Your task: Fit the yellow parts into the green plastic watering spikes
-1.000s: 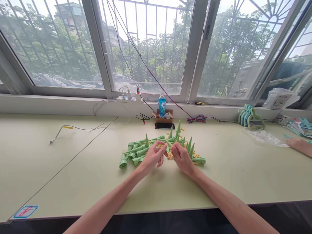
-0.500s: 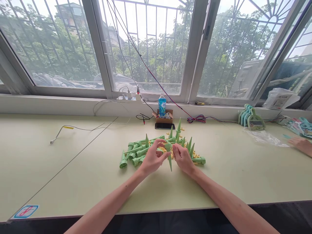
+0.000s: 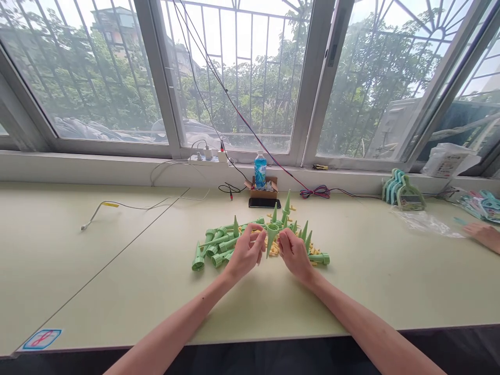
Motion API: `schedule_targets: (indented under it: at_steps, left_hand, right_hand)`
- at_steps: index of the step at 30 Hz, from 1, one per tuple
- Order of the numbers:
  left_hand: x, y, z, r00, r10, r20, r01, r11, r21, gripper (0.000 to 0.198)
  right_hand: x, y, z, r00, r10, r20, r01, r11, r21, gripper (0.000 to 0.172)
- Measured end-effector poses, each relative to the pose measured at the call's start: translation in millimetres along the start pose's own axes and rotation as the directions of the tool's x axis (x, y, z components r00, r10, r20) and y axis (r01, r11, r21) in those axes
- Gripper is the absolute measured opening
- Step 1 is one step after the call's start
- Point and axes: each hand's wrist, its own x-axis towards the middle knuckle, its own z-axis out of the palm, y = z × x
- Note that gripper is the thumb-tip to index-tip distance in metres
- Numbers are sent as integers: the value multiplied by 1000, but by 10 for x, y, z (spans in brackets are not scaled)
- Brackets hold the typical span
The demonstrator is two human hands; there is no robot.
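Note:
A green plastic watering spike (image 3: 271,240) is upright between my hands, its round open end up and its point down. My left hand (image 3: 249,245) pinches it from the left with thumb and fingers. My right hand (image 3: 292,251) is closed at the spike's right side, and its curled fingers hide whatever they hold. Behind and left of my left hand lies a pile of green watering spikes (image 3: 222,242). More green spikes (image 3: 304,232) stand point up beyond my right hand, among small yellow valve pieces (image 3: 274,249) partly covered by my hands.
At the back are a blue bottle (image 3: 260,172), a small cardboard box (image 3: 269,192) and a dark phone (image 3: 264,202). Coiled cable (image 3: 315,191) lies to their right. Small green dustpans (image 3: 408,192) and another person's hand (image 3: 482,233) are at far right. A white cable (image 3: 128,206) lies left.
The spike between my hands has tipped so its open end now faces up toward me, and its point has risen. My left fingers have drawn closer together. My right hand stays closed.

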Motion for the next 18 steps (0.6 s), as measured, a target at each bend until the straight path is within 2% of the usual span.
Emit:
schedule_targets:
  at_steps: [4, 8, 13, 18]
  left_hand:
    - [20, 35, -15, 990, -121, 68, 130, 979, -157, 43]
    - [29, 38, -33, 971, -205, 121, 226, 953, -203, 50]
    - [38, 26, -41, 954, -259, 151, 286, 937, -200, 55]
    - [39, 44, -48, 952, -264, 157, 293, 932, -215, 52]
  right_hand:
    - [-9, -10, -8, 999, -30, 42, 30, 999, -11, 39]
    - [-18, -20, -16, 994, -59, 97, 62, 998, -28, 37]
    - [-22, -9, -20, 990, -61, 124, 64, 998, -21, 37]
    - [-15, -3, -21, 990, -68, 127, 71, 997, -15, 35]
